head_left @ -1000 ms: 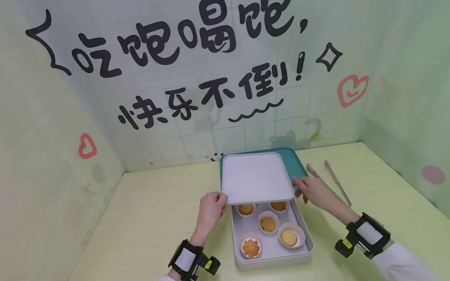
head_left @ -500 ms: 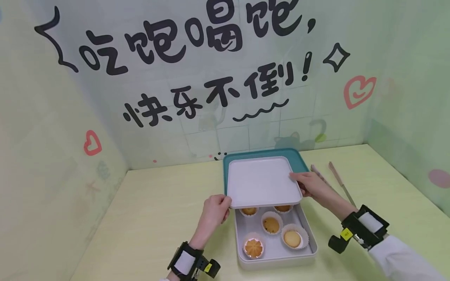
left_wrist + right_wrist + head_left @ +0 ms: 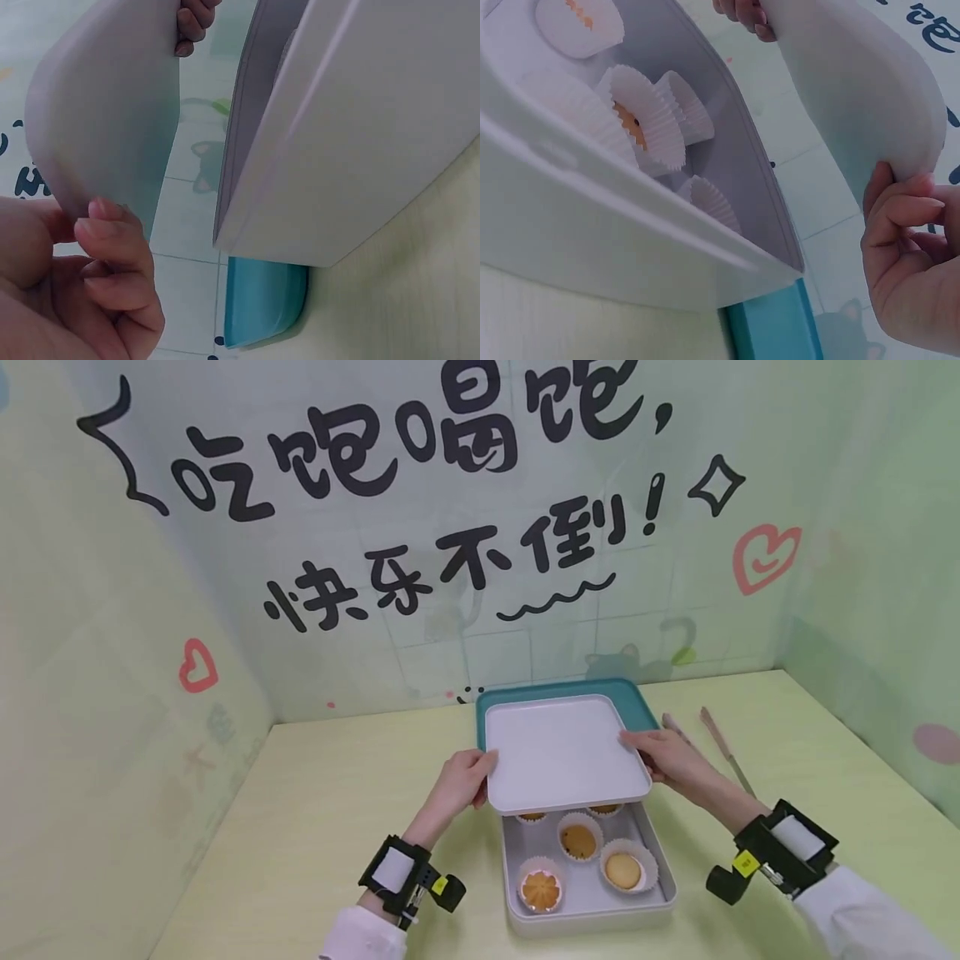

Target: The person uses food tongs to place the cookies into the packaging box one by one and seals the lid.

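Note:
A flat white lid (image 3: 566, 752) hangs tilted over the back part of a white rectangular box (image 3: 592, 920). My left hand (image 3: 456, 787) pinches the lid's left edge between thumb and fingers. At the right edge, my right hand (image 3: 671, 762) pinches it the same way. Both wrist views show a gap between the lid and the box rim. Inside the box stand several small cakes in white paper cups, among them a flower-topped cake (image 3: 541, 891), a round pale cake (image 3: 623, 870) and a speckled cake (image 3: 578, 841). The lid partly hides the cakes at the back.
A teal tray (image 3: 637, 706) lies behind the box, against the back wall. To the right are two slender utensils with pinkish handles, one (image 3: 717, 732) in plain sight and the other partly behind my right hand. The pale wooden table (image 3: 352, 810) extends left of the box.
My right hand has moved in and taken hold of the lid's right edge. My left hand has slid up along the left edge. The lid's front edge has come slightly lower over the cakes.

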The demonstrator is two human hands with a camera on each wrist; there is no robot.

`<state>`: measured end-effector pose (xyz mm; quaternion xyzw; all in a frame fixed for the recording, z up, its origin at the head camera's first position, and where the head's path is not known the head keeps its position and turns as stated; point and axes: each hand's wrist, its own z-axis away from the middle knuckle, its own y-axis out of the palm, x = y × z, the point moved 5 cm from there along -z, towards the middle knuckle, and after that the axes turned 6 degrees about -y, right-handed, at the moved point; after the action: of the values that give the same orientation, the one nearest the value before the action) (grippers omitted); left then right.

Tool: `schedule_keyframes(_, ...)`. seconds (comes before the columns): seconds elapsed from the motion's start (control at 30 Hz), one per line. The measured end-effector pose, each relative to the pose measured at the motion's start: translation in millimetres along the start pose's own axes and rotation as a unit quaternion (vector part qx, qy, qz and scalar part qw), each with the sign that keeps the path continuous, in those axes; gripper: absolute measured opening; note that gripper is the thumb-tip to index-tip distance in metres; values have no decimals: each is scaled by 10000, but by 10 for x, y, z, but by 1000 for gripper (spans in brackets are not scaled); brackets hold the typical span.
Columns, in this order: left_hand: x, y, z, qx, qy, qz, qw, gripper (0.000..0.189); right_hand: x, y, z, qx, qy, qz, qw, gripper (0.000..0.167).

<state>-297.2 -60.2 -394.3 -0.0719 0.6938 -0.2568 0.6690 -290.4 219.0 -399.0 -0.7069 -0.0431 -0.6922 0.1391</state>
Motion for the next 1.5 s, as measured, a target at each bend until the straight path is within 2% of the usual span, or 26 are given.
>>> schedule_keyframes(0.1,-66,-52,15,-162,233,-419,9987,28,91,-14,10,13,-324,480,9983,31)
schedule_keyframes(0.17,-144,-102,44,-413,432,-682,9959,25,201,-17,40,-24,-745,906,9931,30)
schedule_keyframes(0.27,-281,-172,106,-870,810,-864,9891,17,383,-22,121,-291,-1447,1697,9744,29)
schedule_keyframes(0.37,-340,-188,148,-1038,1064,-494,9877,11,497,4,209,-527,-1851,2172,9570,23)
schedule_keyframes(0.4,-335,-181,154,-1038,1073,-273,9884,12,506,18,231,-539,-1885,2182,9560,20)
schedule_keyframes(0.47,-294,-155,163,-1067,977,16,9895,20,495,45,261,-539,-1871,2277,9541,25)
schedule_keyframes(0.6,-131,-60,181,-1005,404,541,9926,32,356,75,292,-417,-1590,2323,9586,38)
schedule_keyframes(0.63,-86,-36,191,-1015,254,566,9929,33,318,80,299,-414,-1537,2373,9583,39)
schedule_keyframes(0.7,-13,12,209,-953,62,694,9930,37,234,102,311,-271,-1462,2124,9658,41)
schedule_keyframes(0.77,32,50,222,-910,36,627,9939,41,167,129,319,-150,-1468,1846,9717,43)
schedule_keyframes(0.9,72,107,227,-832,75,448,9955,47,76,172,314,-79,-1501,1783,9724,48)
schedule_keyframes(1.07,71,129,233,-1036,163,95,9944,41,-2,217,315,20,-1367,2574,9566,59)
schedule_keyframes(1.27,62,158,317,-1095,269,-18,9936,41,-28,276,383,192,-1464,3060,9405,63)
schedule_keyframes(1.5,107,248,453,-923,96,-96,9956,44,-23,347,546,458,-1602,4002,9011,58)
